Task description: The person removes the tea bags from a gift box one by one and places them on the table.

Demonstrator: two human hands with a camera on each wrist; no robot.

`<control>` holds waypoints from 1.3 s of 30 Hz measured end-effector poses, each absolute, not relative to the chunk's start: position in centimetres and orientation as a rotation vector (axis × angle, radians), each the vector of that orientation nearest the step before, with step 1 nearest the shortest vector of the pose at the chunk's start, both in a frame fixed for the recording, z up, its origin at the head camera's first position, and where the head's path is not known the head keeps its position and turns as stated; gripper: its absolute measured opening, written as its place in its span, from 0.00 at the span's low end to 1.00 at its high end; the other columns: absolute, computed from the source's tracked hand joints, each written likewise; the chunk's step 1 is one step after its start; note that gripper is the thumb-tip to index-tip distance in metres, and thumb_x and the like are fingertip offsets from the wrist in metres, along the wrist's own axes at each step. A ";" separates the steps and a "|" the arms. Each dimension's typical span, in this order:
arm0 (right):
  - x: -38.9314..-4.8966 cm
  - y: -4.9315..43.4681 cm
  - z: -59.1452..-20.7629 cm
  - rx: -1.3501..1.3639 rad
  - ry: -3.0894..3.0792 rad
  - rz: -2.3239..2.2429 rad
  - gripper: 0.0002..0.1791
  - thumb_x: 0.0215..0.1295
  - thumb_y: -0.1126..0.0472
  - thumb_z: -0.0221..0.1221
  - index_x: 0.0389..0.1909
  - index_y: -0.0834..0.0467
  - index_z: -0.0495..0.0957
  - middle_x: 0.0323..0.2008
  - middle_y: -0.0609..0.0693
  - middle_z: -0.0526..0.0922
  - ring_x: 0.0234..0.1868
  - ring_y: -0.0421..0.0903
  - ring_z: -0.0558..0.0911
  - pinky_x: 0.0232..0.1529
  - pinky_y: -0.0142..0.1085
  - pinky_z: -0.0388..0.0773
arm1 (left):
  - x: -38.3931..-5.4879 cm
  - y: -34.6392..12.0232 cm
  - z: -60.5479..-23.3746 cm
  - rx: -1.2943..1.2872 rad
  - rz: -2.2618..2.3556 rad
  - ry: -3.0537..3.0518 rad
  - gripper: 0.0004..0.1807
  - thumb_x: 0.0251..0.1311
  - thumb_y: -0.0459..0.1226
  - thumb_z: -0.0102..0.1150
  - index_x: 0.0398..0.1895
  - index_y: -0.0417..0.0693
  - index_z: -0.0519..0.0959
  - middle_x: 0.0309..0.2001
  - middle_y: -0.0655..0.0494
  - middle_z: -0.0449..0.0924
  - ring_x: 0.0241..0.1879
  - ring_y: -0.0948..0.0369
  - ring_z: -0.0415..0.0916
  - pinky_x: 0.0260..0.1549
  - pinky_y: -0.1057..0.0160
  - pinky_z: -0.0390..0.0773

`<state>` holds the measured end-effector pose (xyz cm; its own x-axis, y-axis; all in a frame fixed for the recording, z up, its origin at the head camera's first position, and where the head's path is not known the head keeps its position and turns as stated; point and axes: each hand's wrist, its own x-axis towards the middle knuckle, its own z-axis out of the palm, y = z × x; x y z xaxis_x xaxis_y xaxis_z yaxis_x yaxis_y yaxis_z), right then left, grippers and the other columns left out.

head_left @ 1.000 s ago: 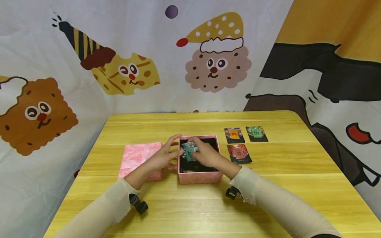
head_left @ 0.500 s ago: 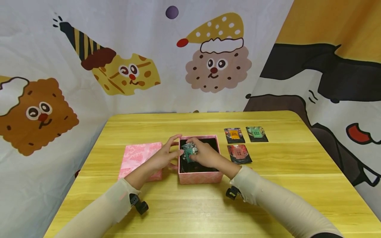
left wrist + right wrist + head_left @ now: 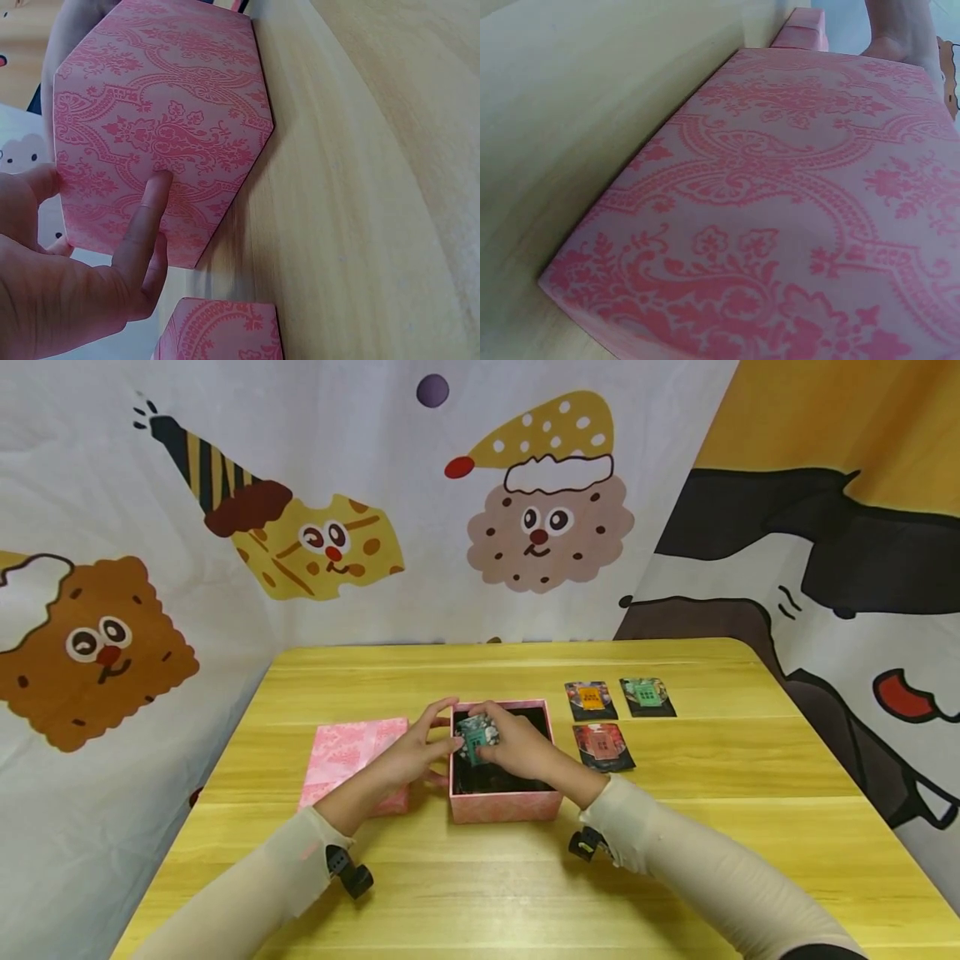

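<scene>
A pink patterned box (image 3: pixel 504 808) with a dark interior stands uncovered in the middle of the table. My left hand (image 3: pixel 408 752) holds its left wall; in the left wrist view the fingers (image 3: pixel 154 196) lie against the outside and the thumb is at the rim. Inside the box, my right hand (image 3: pixel 517 747) pinches a small flat dark packet (image 3: pixel 472 739) with a green label, near the left wall. The box (image 3: pixel 757 202) hides the right hand from the right wrist view.
The pink lid (image 3: pixel 345 756) lies left of the box. Right of it lie similar flat packets: an orange-labelled one (image 3: pixel 590 699), a green-labelled one (image 3: pixel 647 697) and a red-labelled one (image 3: pixel 602 747). A cartoon-printed cloth (image 3: pixel 435 552) hangs behind the table.
The packet in my right hand has shifted and tilted slightly inside the box. My left hand stays at the box's wall, and the other packets have not moved.
</scene>
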<state>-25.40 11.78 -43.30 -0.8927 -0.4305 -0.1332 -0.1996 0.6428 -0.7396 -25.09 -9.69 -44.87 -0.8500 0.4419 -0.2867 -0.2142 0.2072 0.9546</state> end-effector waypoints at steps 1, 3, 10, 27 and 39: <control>-25.3 11.8 -43.2 -0.504 2.571 -1.106 0.34 0.68 0.63 0.67 0.72 0.54 0.66 0.57 0.59 0.82 0.23 0.45 0.76 0.36 0.41 0.76 | -25.1 -9.6 -44.9 0.210 1.693 1.976 0.38 0.77 0.39 0.56 0.82 0.66 0.49 0.77 0.38 0.49 0.60 0.38 0.75 0.38 0.45 0.88; -25.2 11.9 -42.8 -0.500 2.573 -1.110 0.33 0.68 0.63 0.67 0.72 0.54 0.67 0.52 0.57 0.84 0.23 0.44 0.77 0.32 0.38 0.75 | -25.0 -9.6 -44.9 0.214 1.699 1.971 0.38 0.77 0.40 0.56 0.82 0.67 0.50 0.77 0.38 0.49 0.60 0.38 0.75 0.38 0.45 0.88; -25.1 12.6 -41.5 -0.504 2.542 -1.168 0.34 0.68 0.63 0.66 0.72 0.54 0.66 0.46 0.57 0.84 0.19 0.45 0.75 0.27 0.37 0.75 | -25.1 -9.7 -45.1 0.242 1.702 1.968 0.39 0.77 0.40 0.56 0.83 0.64 0.48 0.77 0.39 0.48 0.60 0.35 0.75 0.39 0.42 0.87; -25.0 14.9 -40.0 -0.470 2.523 -1.266 0.31 0.70 0.61 0.65 0.71 0.51 0.67 0.70 0.59 0.72 0.40 0.51 0.80 0.44 0.46 0.78 | -25.3 -9.9 -45.4 0.249 1.697 1.960 0.38 0.78 0.39 0.54 0.82 0.69 0.48 0.78 0.38 0.46 0.59 0.34 0.76 0.39 0.42 0.87; -24.8 16.9 -39.7 -0.380 2.377 -1.457 0.29 0.72 0.62 0.63 0.71 0.46 0.66 0.73 0.59 0.64 0.35 0.52 0.84 0.34 0.51 0.88 | -25.2 -9.9 -45.2 0.260 1.687 1.971 0.38 0.78 0.40 0.54 0.83 0.67 0.47 0.78 0.38 0.46 0.58 0.35 0.77 0.40 0.43 0.87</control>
